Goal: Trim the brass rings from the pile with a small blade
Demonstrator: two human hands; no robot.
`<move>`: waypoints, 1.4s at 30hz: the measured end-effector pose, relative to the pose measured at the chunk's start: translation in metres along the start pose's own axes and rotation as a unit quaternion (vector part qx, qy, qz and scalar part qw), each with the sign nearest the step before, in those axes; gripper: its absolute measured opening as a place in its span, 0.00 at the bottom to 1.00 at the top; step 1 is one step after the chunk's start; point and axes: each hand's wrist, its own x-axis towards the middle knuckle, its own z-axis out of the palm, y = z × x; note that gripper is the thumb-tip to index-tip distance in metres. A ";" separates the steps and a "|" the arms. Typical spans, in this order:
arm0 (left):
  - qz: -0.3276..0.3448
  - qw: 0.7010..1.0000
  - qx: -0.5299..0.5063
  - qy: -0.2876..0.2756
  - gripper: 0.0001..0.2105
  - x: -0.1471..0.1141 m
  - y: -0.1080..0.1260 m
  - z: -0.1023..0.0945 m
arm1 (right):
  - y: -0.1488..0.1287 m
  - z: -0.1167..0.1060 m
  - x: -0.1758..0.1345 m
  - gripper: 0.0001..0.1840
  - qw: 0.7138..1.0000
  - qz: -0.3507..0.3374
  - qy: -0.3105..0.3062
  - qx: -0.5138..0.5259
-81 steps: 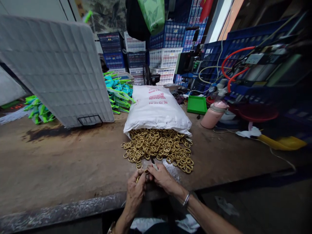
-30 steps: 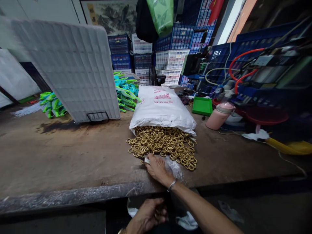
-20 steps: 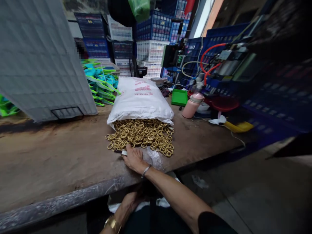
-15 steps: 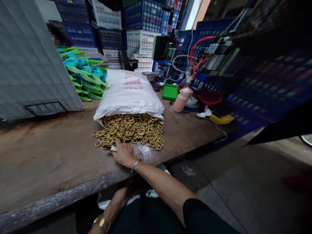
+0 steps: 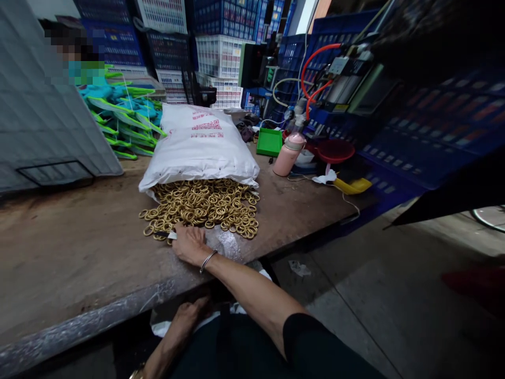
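My right hand [image 5: 190, 245] rests on the table at the near edge of a heap of brass-coloured rings [image 5: 201, 204]. Its fingers are curled, and a small black-and-white piece [image 5: 172, 236] shows by the fingertips. What the hand holds is hidden. The rings spill from the mouth of a large white sack [image 5: 201, 150] lying on its side, with red print on top. Below the table edge, in shadow, my left hand [image 5: 190, 315] has its fingers drawn together beside white bag material [image 5: 161, 329]. Whether it grips that material is unclear.
Bright green and blue items [image 5: 122, 118] are piled left of the sack, beside a grey panel [image 5: 51, 105]. At right stand a green tray [image 5: 269, 142], a pink bottle [image 5: 288, 156], a red bowl [image 5: 335, 151] and a machine with orange hoses [image 5: 315, 68]. Someone is partly visible behind the panel.
The view has shifted, so the table things appear slightly left and higher. My right hand remains at the ring heap's edge; my left hand stays under the table edge, its fingers showing more.
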 end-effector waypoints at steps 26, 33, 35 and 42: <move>0.164 0.933 -0.200 0.252 0.15 0.003 0.103 -0.036 | 0.035 -0.001 -0.049 0.05 0.893 0.057 0.053 0.443; 0.206 0.929 -0.125 0.283 0.09 -0.001 0.103 -0.035 | 0.032 -0.006 -0.065 0.08 0.897 0.011 0.039 0.439; 0.229 0.924 -0.072 0.297 0.08 -0.004 0.099 -0.038 | 0.032 -0.014 -0.068 0.08 0.908 -0.017 0.045 0.416; 0.300 0.901 0.034 0.311 0.07 -0.013 0.094 -0.037 | 0.025 -0.019 -0.072 0.13 0.930 -0.038 0.054 0.362</move>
